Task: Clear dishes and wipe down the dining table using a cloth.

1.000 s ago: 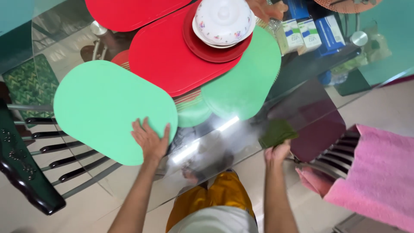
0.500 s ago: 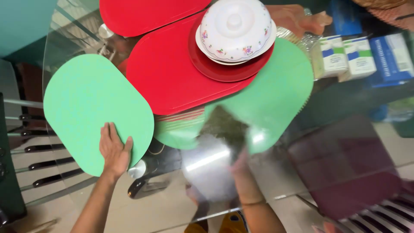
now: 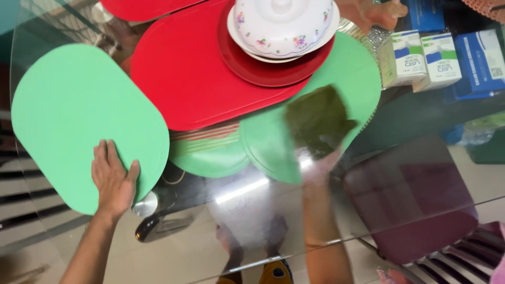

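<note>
1. The glass counter (image 3: 410, 158) is spread beneath both hands.
2. The green placemat (image 3: 79, 121) is pinned under the left hand (image 3: 113, 179), its grip flat and open; a slide off the near edge is judged possible.
3. The dark cloth (image 3: 318, 123) is pressed down by the blurred right hand (image 3: 321, 163); whether that grip is closed cannot be told. The red plate (image 3: 273, 68) just beyond could be knocked.

Right hand (image 3: 320, 167) and cloth (image 3: 318, 122) motion-blurred
</note>
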